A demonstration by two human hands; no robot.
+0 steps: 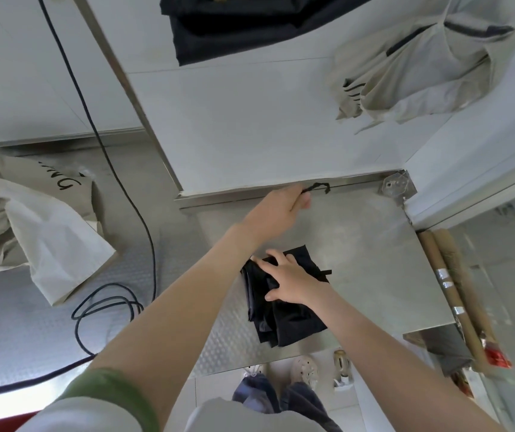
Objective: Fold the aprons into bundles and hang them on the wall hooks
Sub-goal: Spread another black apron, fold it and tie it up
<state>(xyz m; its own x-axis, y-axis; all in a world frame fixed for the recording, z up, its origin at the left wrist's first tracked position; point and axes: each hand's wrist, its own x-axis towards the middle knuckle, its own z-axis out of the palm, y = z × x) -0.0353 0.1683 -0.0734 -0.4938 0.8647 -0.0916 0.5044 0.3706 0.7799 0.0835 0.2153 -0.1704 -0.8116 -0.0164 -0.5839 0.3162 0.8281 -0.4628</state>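
Black apron folded into bundle, lying on steel bench near front edge. Right hand flat on bundle, fingers spread, pressing down. Left hand at back of bench by wall, pinching black strap. Beige apron heaped at left.

- White tiled wall, with a metal trim strip running along its corner.
- Steel counter, partly embossed.
- Black cable runs down the wall and coils on the counter.
- Cardboard tubes at the counter's right edge.
- Pale floor tiles below.
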